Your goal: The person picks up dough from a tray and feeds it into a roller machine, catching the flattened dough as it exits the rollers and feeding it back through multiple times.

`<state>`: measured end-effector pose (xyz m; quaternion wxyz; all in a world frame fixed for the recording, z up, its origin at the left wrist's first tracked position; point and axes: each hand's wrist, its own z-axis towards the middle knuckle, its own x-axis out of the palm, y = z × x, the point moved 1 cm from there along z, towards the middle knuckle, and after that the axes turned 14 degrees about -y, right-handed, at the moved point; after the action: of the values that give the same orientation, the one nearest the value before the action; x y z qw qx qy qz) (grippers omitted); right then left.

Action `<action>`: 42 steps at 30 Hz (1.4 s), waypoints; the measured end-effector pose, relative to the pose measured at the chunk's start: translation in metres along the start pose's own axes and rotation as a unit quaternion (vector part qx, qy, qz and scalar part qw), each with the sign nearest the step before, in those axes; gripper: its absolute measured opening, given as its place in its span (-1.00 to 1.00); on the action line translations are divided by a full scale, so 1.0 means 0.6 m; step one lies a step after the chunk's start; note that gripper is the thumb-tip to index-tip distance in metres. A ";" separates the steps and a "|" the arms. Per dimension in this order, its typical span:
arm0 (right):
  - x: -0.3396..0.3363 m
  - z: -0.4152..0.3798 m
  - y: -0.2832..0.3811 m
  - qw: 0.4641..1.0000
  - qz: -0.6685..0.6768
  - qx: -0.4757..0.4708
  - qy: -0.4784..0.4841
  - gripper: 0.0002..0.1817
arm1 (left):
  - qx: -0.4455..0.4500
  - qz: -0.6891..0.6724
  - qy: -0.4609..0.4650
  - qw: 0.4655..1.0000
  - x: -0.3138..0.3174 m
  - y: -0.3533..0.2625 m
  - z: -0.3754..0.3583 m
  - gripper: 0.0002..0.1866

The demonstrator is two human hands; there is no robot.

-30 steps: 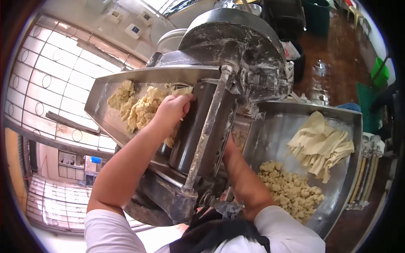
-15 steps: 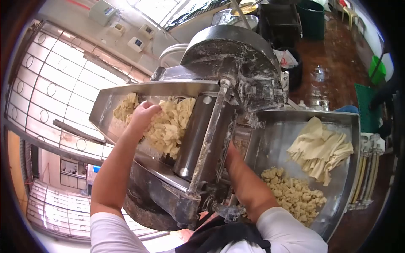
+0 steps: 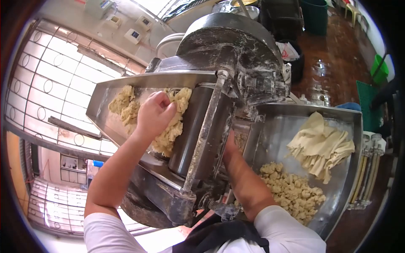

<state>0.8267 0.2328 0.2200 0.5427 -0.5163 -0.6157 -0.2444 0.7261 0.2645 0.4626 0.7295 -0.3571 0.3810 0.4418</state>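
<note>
My left hand (image 3: 156, 113) is over the upper metal tray (image 3: 99, 99), against the clumps of pale dough (image 3: 171, 133) beside the steel roller (image 3: 192, 133). Its fingers are curled in, and whatever they hold, if anything, is hidden. Under the roller, on its far right side, reaches my right hand (image 3: 229, 145); only the wrist area shows, and its fingers are behind the machine. More dough (image 3: 122, 101) lies at the left end of the upper tray.
A lower metal tray (image 3: 360, 126) on the right holds a folded stack of dough sheets (image 3: 322, 145) and a heap of dough crumbs (image 3: 293, 189). A threaded rod (image 3: 204, 139) crosses above the rollers. Behind them rises the machine's large round cover (image 3: 232, 31).
My left hand has moved right across the dough, closer to the roller, with its fingers curled. My right arm stays almost where it was, and the view has shifted slightly.
</note>
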 end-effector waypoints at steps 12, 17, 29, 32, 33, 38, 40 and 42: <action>-0.059 0.048 -0.008 0.994 0.023 0.075 0.082 -0.47 | 0.016 -0.006 -0.165 0.986 0.013 0.034 0.007 -0.73; -0.094 0.048 -0.013 0.994 0.025 0.059 0.090 -0.36 | -0.008 0.040 -0.157 0.987 0.017 0.024 0.006 -0.69; -0.107 0.025 -0.024 0.996 -0.009 0.070 0.048 -0.34 | -0.325 -0.050 0.156 0.931 -0.056 -0.006 0.005 -0.51; -0.081 0.030 0.004 0.987 0.063 0.106 0.103 -0.37 | -0.176 -0.031 0.063 0.982 -0.008 0.020 0.006 -0.53; -0.071 0.022 0.013 0.976 0.090 0.124 0.152 -0.37 | -0.124 0.008 0.021 0.992 0.003 0.016 0.009 -0.53; -0.068 0.021 0.005 0.965 0.132 0.141 0.178 -0.33 | -0.108 0.036 -0.048 0.992 0.012 0.010 -0.007 -0.57; -0.066 0.017 0.005 0.975 0.117 0.095 0.165 -0.32 | -0.044 0.066 -0.032 0.996 0.029 0.021 0.018 -0.56; -0.071 0.024 0.004 0.979 0.108 0.087 0.147 -0.31 | -0.063 0.068 -0.025 0.995 0.041 0.029 0.032 -0.55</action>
<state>0.8176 0.2301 0.1759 0.6935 -0.4892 -0.4885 -0.2026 0.7228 0.2965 0.4466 0.6831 -0.3648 0.3571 0.5223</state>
